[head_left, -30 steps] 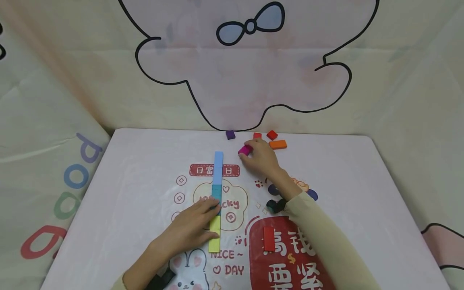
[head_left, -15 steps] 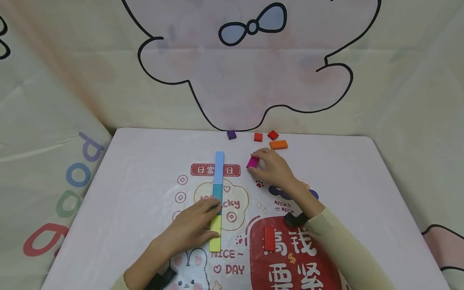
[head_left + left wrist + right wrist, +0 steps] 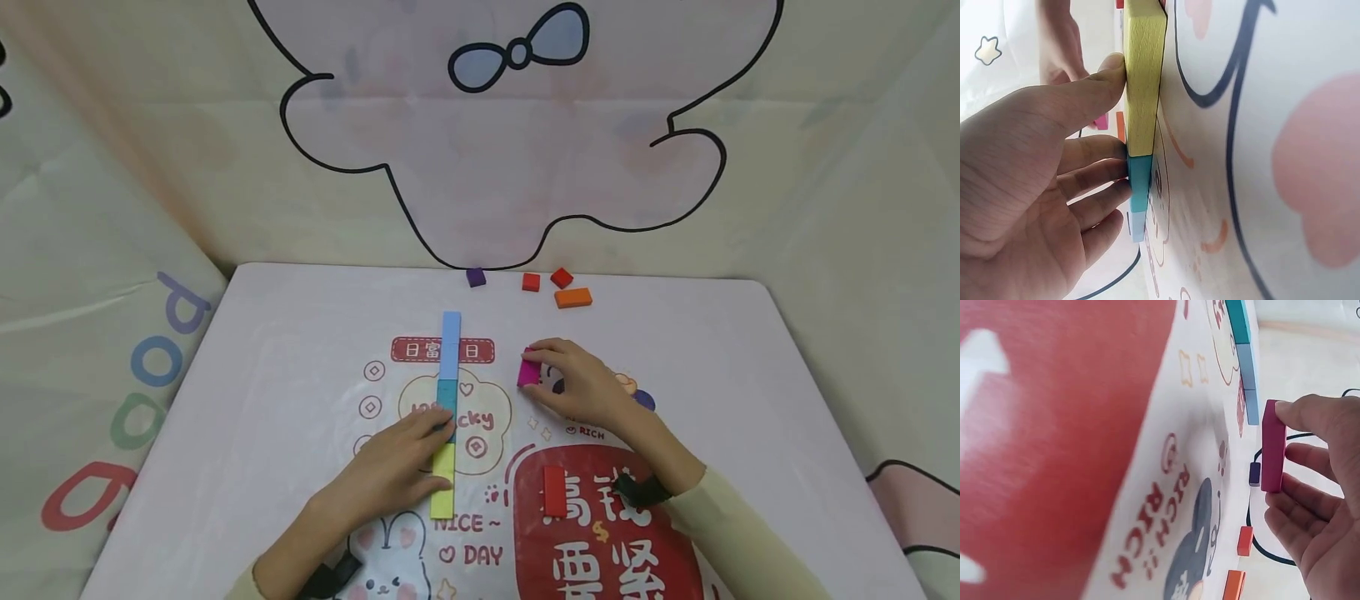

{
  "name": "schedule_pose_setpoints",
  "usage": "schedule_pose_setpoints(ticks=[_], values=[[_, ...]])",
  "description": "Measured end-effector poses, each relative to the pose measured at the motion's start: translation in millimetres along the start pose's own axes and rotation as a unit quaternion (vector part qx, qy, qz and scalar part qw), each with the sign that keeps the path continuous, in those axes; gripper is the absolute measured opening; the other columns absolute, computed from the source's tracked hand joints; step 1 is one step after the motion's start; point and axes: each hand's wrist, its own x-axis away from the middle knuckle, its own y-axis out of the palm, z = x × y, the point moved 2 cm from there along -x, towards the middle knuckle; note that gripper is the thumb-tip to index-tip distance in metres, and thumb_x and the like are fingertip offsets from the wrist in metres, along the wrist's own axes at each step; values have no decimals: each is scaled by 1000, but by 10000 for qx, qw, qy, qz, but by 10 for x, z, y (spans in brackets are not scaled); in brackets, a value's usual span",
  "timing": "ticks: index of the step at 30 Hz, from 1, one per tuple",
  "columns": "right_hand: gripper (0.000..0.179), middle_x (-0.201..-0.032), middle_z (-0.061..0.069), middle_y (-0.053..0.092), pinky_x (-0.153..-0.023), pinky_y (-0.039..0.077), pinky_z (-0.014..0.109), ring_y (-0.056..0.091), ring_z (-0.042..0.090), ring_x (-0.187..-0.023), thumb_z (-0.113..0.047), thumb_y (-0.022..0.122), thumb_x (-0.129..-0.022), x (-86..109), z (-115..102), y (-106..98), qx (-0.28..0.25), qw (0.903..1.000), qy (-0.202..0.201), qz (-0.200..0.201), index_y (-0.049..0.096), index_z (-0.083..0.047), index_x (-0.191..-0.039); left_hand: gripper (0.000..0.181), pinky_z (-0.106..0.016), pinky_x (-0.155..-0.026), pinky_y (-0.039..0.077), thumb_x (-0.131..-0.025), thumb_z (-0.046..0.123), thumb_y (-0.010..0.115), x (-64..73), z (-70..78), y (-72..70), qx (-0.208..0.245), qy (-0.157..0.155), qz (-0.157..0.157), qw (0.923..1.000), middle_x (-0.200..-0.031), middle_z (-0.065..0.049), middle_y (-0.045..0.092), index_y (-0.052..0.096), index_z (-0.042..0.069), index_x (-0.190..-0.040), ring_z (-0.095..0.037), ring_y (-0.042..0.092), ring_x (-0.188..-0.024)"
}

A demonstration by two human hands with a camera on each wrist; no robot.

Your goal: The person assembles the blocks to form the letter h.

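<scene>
A straight row of wooden blocks runs away from me over the printed table: yellow (image 3: 442,503) nearest, then teal (image 3: 447,392), then light blue (image 3: 450,346) farthest. My left hand (image 3: 401,458) rests on this row, its thumb touching the yellow part and its extended fingers touching the teal part (image 3: 1140,181). To the right of the row, my right hand (image 3: 585,387) pinches a magenta block (image 3: 528,369) between thumb and fingers. In the right wrist view that magenta block (image 3: 1273,450) is held above the tabletop, its long side facing the camera.
A red block (image 3: 555,492) lies on the red printed patch, right of the row. Along the far edge are a purple block (image 3: 476,277), two small red blocks (image 3: 531,282) and an orange block (image 3: 573,297). A printed cloth wall (image 3: 517,183) rises behind the table (image 3: 300,333).
My right hand has drawn the magenta block back from the far blocks, toward me and slightly right, uncovering a small red block. My left hand stays on the row.
</scene>
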Motion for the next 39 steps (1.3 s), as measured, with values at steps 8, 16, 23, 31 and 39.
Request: schedule_pose_setpoints(ticks=[8,16,23,31,39], values=[[60,-149,9,64,-99,65,50,60,32,-139,-33,86,-88,253,27,69,-151,9998,-81,-111,68,-18,-143,80,-46,-129,40,-90,50,82,2,-4,5,3,35,16,10000,-162,-5,52,55,10,-154,-27,45,-156],[61,-148,5,65,-98,66,48,62,30,-138,-36,86,-88,502,73,125,-125,9997,-131,-188,68,-22,-144,80,-46,-129,40,-90,51,82,-11,6,4,42,70,-7,10000,-162,-5,52,56,10,-153,-27,46,-155],[59,-146,5,65,-100,65,48,63,29,-136,-35,87,-87,607,52,146,-181,9994,-214,-199,69,-21,-142,80,-45,-129,39,-89,50,83,-11,13,-1,41,-2,-10,10000,-161,-4,53,57,10,-153,-26,46,-155],[58,-147,3,66,-103,63,48,64,27,-136,-36,87,-87,712,30,148,8,9992,-307,-258,70,-21,-140,80,-46,-129,40,-89,51,82,1,12,-9,6,-11,4,10000,-162,-4,53,56,11,-154,-27,46,-155],[59,-144,3,67,-98,66,44,66,26,-133,-33,90,-84,797,32,161,-38,9994,-304,-160,71,-21,-138,80,-45,-130,39,-89,50,82,-4,15,-10,-21,45,29,10000,-162,-5,52,56,10,-154,-27,46,-155]])
